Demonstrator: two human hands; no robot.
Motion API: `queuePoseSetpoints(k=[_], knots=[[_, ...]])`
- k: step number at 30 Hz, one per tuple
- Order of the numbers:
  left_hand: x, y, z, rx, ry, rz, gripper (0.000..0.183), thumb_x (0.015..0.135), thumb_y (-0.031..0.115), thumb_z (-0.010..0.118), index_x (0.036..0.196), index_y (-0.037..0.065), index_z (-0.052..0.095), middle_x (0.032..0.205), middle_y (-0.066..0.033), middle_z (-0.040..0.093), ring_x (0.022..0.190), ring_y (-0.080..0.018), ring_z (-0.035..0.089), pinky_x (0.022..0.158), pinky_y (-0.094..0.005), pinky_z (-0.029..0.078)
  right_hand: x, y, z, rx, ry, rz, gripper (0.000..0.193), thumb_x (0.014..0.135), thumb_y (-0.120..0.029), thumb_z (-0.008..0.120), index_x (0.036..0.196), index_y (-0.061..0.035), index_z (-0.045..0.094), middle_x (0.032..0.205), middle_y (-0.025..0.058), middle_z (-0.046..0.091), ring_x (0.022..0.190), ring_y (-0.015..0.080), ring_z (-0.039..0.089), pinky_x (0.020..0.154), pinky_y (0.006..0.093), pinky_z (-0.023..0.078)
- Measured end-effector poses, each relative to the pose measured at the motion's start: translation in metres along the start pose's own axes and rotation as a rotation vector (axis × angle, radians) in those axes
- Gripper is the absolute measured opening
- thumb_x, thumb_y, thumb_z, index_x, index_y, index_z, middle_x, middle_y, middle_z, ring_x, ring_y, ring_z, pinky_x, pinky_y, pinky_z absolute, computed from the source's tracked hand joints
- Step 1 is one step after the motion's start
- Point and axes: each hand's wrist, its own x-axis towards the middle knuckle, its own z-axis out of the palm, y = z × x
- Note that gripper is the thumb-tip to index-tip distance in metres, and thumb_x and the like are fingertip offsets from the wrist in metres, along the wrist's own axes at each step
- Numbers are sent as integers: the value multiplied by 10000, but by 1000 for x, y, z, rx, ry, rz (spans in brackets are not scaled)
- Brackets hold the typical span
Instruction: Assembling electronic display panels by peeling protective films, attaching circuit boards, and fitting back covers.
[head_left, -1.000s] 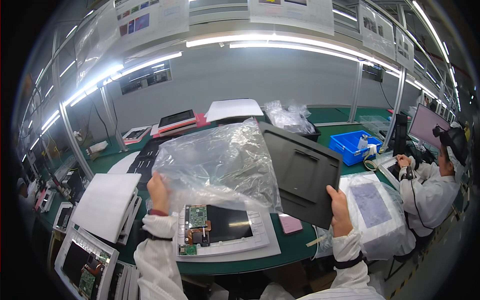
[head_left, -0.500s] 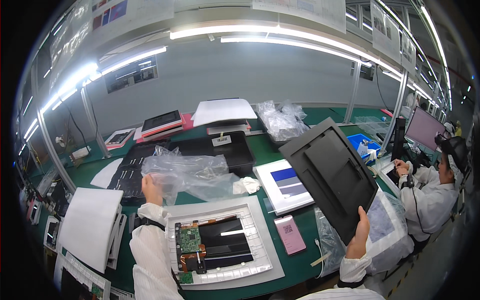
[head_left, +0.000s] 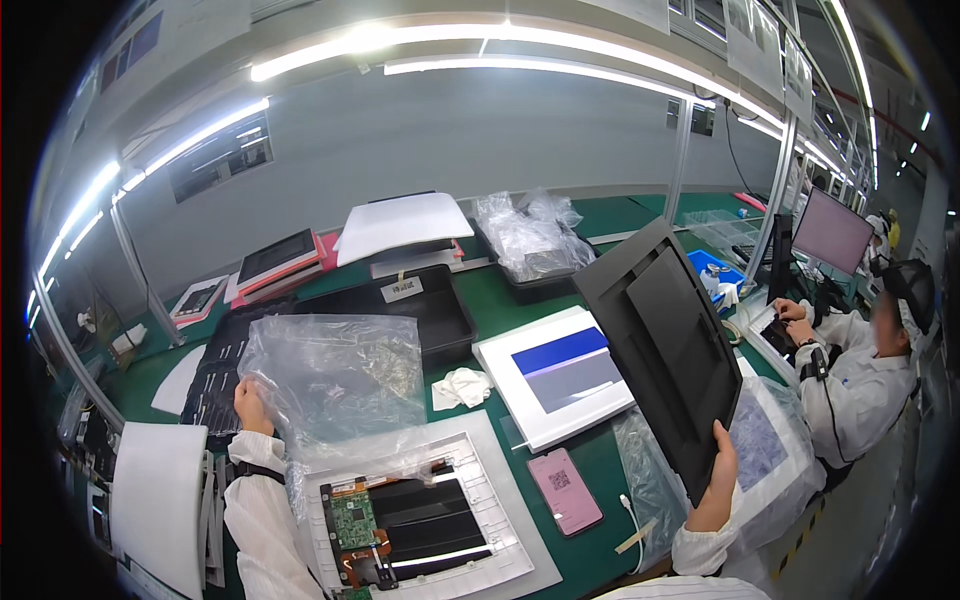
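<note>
My left hand [head_left: 255,408] is closed on the edge of a clear plastic bag [head_left: 340,370], which hangs spread out over the upper part of an opened device. My right hand [head_left: 718,488] grips the lower edge of a black plastic back cover [head_left: 670,350], held tilted above the bench at the right. Below the bag, the opened device in its white frame [head_left: 490,490] lies on a white foam sheet [head_left: 535,530]. A green circuit board [head_left: 353,520], orange flex cables and dark panels show inside it.
A pink phone [head_left: 566,492] and white cable [head_left: 632,530] lie right of the device, below a white-framed panel [head_left: 500,365]. Behind are a crumpled white cloth [head_left: 461,388], a black tray [head_left: 440,310] and a bin of plastic bags [head_left: 540,245]. A co-worker [head_left: 850,350] sits at right.
The clear bag has spread out and moved down over the device's top edge, still in my left hand. The black cover has turned a little more upright. The whole view has shifted.
</note>
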Motion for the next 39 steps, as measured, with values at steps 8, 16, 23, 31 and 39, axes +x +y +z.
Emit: queuePoseSetpoints(k=[8,16,23,31,39], knots=[[-90,59,101,989,-15,736,398,708,22,557,1103,-8,531,1150,-148,535,1118,-307,478,1012,-354,320,-2,-6,11,94,158,-37,420,895,-266,532,1151,66,511,1079,144,591,897,262,625,839,336,520],[-222,108,136,1367,-1279,620,641,602,242,789,1174,101,537,1126,-146,507,1104,-332,456,932,-435,347,5,17,17,143,233,62,458,887,-295,542,1186,48,487,1137,164,574,932,273,620,855,350,512],[-204,83,153,1196,-840,624,123,666,100,723,710,59,616,756,-66,561,630,-229,521,567,-349,404,2,6,3,3,390,0,451,876,-340,558,1158,11,536,1096,127,610,931,249,620,857,316,504],[-205,79,165,1336,-1315,515,217,730,259,729,853,92,664,785,-50,582,587,-218,583,531,-312,434,15,9,-18,-33,368,-124,411,888,-339,543,1119,-1,570,1075,102,624,894,209,632,809,288,517],[-200,58,174,897,-635,133,80,802,-1,609,781,-38,541,808,-94,530,481,-124,563,396,-212,441,19,14,-18,-91,358,-135,434,888,-353,541,1136,3,557,1084,103,622,912,202,631,810,283,513]])
